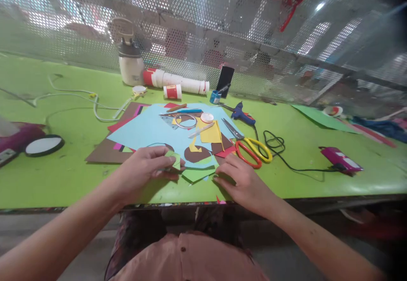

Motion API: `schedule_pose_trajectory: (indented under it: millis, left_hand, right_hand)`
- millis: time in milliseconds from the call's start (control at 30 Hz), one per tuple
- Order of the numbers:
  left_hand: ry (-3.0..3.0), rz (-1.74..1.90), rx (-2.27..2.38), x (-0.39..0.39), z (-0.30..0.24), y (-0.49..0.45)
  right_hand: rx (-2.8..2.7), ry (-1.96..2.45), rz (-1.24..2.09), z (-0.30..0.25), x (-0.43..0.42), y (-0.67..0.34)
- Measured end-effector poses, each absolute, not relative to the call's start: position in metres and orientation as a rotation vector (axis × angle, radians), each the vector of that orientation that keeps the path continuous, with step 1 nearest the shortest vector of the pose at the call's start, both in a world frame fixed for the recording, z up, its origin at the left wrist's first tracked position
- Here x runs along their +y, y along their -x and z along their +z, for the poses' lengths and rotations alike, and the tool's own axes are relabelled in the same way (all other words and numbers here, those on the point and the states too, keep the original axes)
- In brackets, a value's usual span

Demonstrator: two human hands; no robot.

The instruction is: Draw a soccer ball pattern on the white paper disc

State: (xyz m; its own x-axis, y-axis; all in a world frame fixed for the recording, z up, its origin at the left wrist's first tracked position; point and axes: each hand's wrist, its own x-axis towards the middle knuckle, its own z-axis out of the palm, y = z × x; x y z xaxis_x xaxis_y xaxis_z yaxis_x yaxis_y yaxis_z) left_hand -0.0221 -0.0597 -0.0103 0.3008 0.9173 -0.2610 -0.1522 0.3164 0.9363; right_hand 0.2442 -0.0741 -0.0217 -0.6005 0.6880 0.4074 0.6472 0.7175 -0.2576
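My left hand [144, 167] pinches a small light-green paper piece [173, 160] near the front edge of the green table [63, 175]. My right hand [242, 180] rests palm down on the table with its fingers spread, pressing a green paper scrap [197, 174] at its fingertips. Just beyond both hands lies a pile of cut coloured paper: a large light-blue sheet [149, 130], yellow pieces [211, 134] and brown shapes [195, 154].
Orange-and-yellow scissors [249, 147] lie right of the pile, a blue glue gun [241, 114] and black cable [276, 143] behind them. Glue bottles [174, 82], a white jar [131, 62], a tape ring [186, 121], a pink device [340, 159] and a round mirror [44, 144] stand around.
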Motion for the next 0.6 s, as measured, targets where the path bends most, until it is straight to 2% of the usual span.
schedule_pose_trajectory:
  millis: [200, 333, 600]
  left_hand:
    - [-1.178, 0.667, 1.094, -0.059, 0.000, 0.048]
    - [-1.403, 0.759, 1.170, -0.044, 0.017, 0.058]
    - [-1.409, 0.801, 1.005, 0.003, 0.035, -0.006]
  right_hand:
    - [-2.441, 1.054, 0.204, -0.011, -0.069, -0.257]
    - [-2.494, 1.029, 0.234, -0.016, -0.060, -0.251]
    - [-2.444, 1.186, 0.125, 0.017, -0.042, -0.270]
